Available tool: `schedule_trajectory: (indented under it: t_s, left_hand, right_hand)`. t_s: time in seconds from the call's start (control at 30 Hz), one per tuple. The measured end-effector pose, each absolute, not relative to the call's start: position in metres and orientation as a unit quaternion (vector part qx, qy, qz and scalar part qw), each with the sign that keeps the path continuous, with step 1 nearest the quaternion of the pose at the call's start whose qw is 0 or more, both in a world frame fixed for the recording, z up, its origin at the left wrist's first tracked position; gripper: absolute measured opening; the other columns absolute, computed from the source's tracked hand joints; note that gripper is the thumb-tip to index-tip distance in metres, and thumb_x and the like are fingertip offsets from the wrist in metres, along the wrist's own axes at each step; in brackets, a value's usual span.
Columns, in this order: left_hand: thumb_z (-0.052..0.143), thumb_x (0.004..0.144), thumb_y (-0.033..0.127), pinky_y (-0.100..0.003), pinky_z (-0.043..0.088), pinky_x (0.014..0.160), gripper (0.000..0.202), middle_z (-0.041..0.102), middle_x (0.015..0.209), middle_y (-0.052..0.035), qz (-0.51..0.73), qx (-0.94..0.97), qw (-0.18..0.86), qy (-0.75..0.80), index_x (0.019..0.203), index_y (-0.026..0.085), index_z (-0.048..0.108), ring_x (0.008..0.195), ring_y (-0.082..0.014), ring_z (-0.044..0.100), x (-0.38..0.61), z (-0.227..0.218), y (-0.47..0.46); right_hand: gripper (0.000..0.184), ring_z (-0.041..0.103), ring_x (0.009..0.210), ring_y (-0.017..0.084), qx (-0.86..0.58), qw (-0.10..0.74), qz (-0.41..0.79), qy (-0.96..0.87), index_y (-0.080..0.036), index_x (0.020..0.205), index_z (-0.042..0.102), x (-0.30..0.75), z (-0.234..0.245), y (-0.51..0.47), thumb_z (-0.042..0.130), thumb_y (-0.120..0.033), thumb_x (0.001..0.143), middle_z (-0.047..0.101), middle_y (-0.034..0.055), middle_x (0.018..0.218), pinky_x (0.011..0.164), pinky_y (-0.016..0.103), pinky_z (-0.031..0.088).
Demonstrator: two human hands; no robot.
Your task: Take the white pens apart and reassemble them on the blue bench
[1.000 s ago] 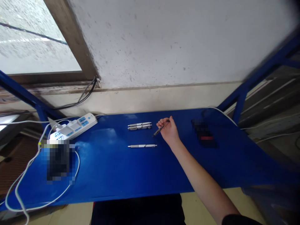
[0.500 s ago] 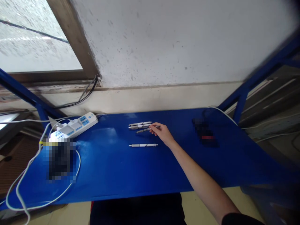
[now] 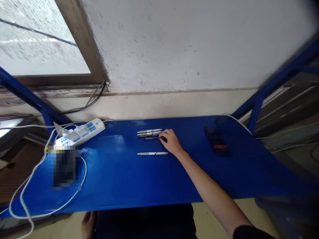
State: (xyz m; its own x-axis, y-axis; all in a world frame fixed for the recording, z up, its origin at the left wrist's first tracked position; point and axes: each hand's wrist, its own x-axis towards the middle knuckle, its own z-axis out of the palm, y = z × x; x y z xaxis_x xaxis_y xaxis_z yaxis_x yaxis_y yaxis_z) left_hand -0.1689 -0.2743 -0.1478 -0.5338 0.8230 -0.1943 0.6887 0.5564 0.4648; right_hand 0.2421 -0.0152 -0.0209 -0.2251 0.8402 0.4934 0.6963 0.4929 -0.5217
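Note:
My right hand (image 3: 170,141) is over the blue table, its fingers closed round the right end of a dark grey pen (image 3: 148,138). That pen lies low, just in front of a small group of pens: a white and grey pen (image 3: 147,131) at the back and others close against it, their right ends partly behind my fingers. Nearer me, a separate white and grey pen (image 3: 152,153) lies sideways on the table. My left hand (image 3: 88,225) hangs below the table's front edge at the lower left, dim and partly cut off, so its fingers cannot be made out.
A white power strip (image 3: 99,124) with plugged-in adapters stands at the table's back left, and a white cable (image 3: 84,172) loops over the left side. A blurred dark object (image 3: 65,167) sits there too. Another dark object (image 3: 218,141) with a red patch lies to the right.
My right hand has turned palm-down and lowered, and the dark pen has gone from slanted to nearly level beside the group. My left hand has come into view at the lower left.

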Motion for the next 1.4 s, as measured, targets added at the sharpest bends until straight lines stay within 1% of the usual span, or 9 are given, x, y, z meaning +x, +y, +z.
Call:
schedule_trajectory:
  t_s: [0.1,0.2,0.3,0.4,0.63,0.8,1.0,1.13,1.4]
  left_hand:
    - [0.042,0.088,0.038,-0.04,0.056,0.063,0.028,0.067,0.069,-0.0073,0.157,0.381,0.206,0.887,0.076,0.018,0.057,0.076,-0.0313,0.069,-0.181,-0.168,-0.244]
    - [0.047,0.081,0.038,-0.045,0.055,0.079,0.028,0.072,0.087,-0.0157,0.089,0.484,0.214,0.844,0.082,0.016,0.063,0.09,-0.0357,0.068,-0.171,-0.15,-0.244]
    - [0.058,0.075,0.038,-0.041,0.051,0.094,0.032,0.071,0.107,-0.0088,0.025,0.616,0.341,0.709,0.1,0.023,0.068,0.104,-0.0307,0.065,-0.132,-0.093,-0.262]
    - [0.054,0.085,0.045,-0.032,0.05,0.097,0.038,0.063,0.125,0.0024,0.015,0.684,0.471,0.557,0.123,0.039,0.058,0.113,-0.022,0.061,-0.088,-0.015,-0.266]
    - [0.046,0.095,0.032,-0.031,0.048,0.093,0.024,0.066,0.11,-0.0038,0.155,0.803,0.361,0.448,0.112,0.028,0.062,0.104,-0.0193,0.06,-0.019,0.097,-0.175]
    - [0.045,0.095,0.031,-0.031,0.047,0.082,0.02,0.064,0.093,-0.004,0.225,0.827,0.267,0.441,0.093,0.021,0.062,0.089,-0.0174,0.06,0.002,0.086,-0.097]
    - [0.07,0.077,0.028,-0.033,0.047,0.082,0.03,0.061,0.1,-0.0062,0.127,0.891,0.221,0.377,0.105,0.021,0.06,0.097,-0.0229,0.057,0.004,0.042,-0.041]
    - [0.058,0.083,0.018,-0.028,0.045,0.073,0.005,0.061,0.085,-0.0032,0.107,0.896,0.253,0.348,0.088,0.019,0.06,0.082,-0.0179,0.057,0.003,0.026,-0.028]
    - [0.044,0.094,0.029,-0.025,0.044,0.07,0.02,0.065,0.09,-0.0045,0.259,0.824,0.281,0.418,0.095,0.018,0.061,0.076,-0.0146,0.058,0.005,0.024,-0.036]
  right_hand:
    - [0.014,0.052,0.089,0.023,-0.503,0.379,0.084,-0.772,-0.021,0.087,0.067,0.241,-0.024,-0.013,0.059,-0.011,0.083,0.059,0.0067,0.088,0.08,0.037,0.048]
    - [0.013,0.051,0.088,0.024,-0.505,0.383,0.085,-0.769,-0.021,0.086,0.067,0.24,-0.027,-0.012,0.058,-0.012,0.083,0.059,0.0069,0.086,0.079,0.037,0.048]
    - [0.015,0.051,0.087,0.024,-0.496,0.395,0.093,-0.767,-0.021,0.085,0.068,0.238,-0.028,-0.011,0.057,-0.011,0.083,0.059,0.0071,0.085,0.079,0.038,0.048]
    - [0.019,0.051,0.087,0.024,-0.482,0.409,0.101,-0.769,-0.021,0.087,0.069,0.236,-0.03,-0.01,0.055,-0.008,0.083,0.059,0.0073,0.085,0.081,0.039,0.049]
    - [0.024,0.051,0.091,0.025,-0.474,0.416,0.098,-0.77,-0.021,0.093,0.068,0.231,-0.033,-0.008,0.053,-0.006,0.082,0.058,0.0076,0.089,0.082,0.041,0.049]
    - [0.019,0.051,0.093,0.025,-0.488,0.424,0.087,-0.759,-0.023,0.095,0.066,0.229,-0.027,-0.012,0.056,-0.012,0.083,0.056,0.008,0.091,0.083,0.04,0.049]
    - [0.017,0.054,0.091,0.022,-0.458,0.433,0.106,-0.769,-0.021,0.093,0.065,0.223,-0.017,-0.022,0.05,-0.015,0.089,0.058,0.0068,0.089,0.084,0.036,0.048]
    - [0.016,0.058,0.084,0.018,-0.419,0.381,0.165,-0.807,-0.02,0.09,0.065,0.221,-0.014,-0.029,0.049,-0.017,0.091,0.061,0.0051,0.085,0.08,0.032,0.048]
    - [0.017,0.063,0.073,0.015,-0.432,0.32,0.256,-0.803,-0.02,0.09,0.068,0.23,-0.003,-0.035,0.054,-0.03,0.091,0.069,0.003,0.082,0.07,0.027,0.046]
